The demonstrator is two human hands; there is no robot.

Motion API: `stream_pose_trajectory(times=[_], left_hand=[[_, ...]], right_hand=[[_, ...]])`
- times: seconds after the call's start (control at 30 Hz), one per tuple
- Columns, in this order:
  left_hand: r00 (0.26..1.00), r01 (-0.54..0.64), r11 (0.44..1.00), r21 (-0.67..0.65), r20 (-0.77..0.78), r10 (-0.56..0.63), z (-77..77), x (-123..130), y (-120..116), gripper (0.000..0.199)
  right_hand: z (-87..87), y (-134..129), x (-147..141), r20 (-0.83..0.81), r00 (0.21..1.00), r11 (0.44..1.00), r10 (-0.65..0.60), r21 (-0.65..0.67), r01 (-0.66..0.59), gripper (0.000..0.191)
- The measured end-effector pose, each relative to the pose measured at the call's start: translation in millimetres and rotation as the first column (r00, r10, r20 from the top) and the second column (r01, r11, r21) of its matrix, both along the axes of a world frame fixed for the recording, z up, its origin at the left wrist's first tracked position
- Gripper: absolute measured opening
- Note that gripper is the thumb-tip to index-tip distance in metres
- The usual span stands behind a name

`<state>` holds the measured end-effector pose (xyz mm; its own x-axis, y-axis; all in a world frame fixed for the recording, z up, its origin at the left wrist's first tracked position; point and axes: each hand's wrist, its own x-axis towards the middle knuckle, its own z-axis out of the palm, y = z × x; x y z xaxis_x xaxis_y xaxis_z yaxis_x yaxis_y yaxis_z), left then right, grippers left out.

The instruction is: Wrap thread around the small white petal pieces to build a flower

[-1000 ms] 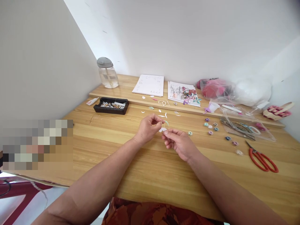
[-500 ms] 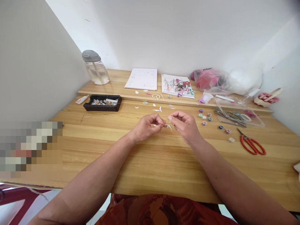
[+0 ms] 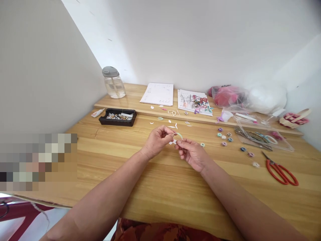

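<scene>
My left hand (image 3: 159,140) pinched a pale green strip (image 3: 179,135).
Its fingertips were closed on one end; my right hand (image 3: 192,153), fingers curled nearly shut, met the other. Beyond lay white cutouts (image 3: 172,127) and a black tray (image 3: 117,123).

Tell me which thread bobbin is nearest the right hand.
The pale green bobbin, just beyond the right hand; it sits alone, left of all the other bobbins.

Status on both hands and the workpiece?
Left hand: grip shut on pale green curved strip. Right hand: fingertips pinched just below, hold unclear. White cutouts close behind; red-handled scissors well clear, right.
</scene>
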<state>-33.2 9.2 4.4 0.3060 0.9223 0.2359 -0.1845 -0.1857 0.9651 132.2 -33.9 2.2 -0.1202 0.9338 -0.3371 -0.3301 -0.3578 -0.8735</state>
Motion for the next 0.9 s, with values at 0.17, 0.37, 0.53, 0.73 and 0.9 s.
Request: stream_pose_trajectory(times=[0.17, 0.37, 0.53, 0.73, 0.9], left_hand=[[0.987, -0.138, 0.99, 0.027, -0.074, 0.14, -7.9, 3, 3, 0.012], [0.93, -0.16, 0.962, 0.222, -0.293, 0.223, -9.4, 2, 2, 0.002], [0.938, 0.056, 0.965, 0.255, -0.343, 0.036, -1.8, -1, -4, 0.003], [0.956, 0.239, 0.959, 0.15, -0.208, -0.206, 4.0, 1, -10, 0.007], [0.985, 0.164, 0.986, 0.032, -0.069, -0.161, 3.7, 2, -6, 0.017]], right_hand=[[1.0, -8, -10, 0.057, 0.998, 1.0, -0.008, 0.017, 0.007, 0.028], [10.2, -15, -11, 0.422, 0.904, 0.951, -0.071, 0.302, -0.066, 0.024], [23.7, -11, 2, 0.52, 0.817, 0.816, -0.25, 0.567, -0.111, 0.017], [17.5, 7, 16, 0.323, 0.933, 0.913, -0.159, 0.408, 0.015, 0.024], [-0.2, 9, 13, 0.137, 0.989, 0.99, -0.059, 0.136, 0.04, 0.029]])
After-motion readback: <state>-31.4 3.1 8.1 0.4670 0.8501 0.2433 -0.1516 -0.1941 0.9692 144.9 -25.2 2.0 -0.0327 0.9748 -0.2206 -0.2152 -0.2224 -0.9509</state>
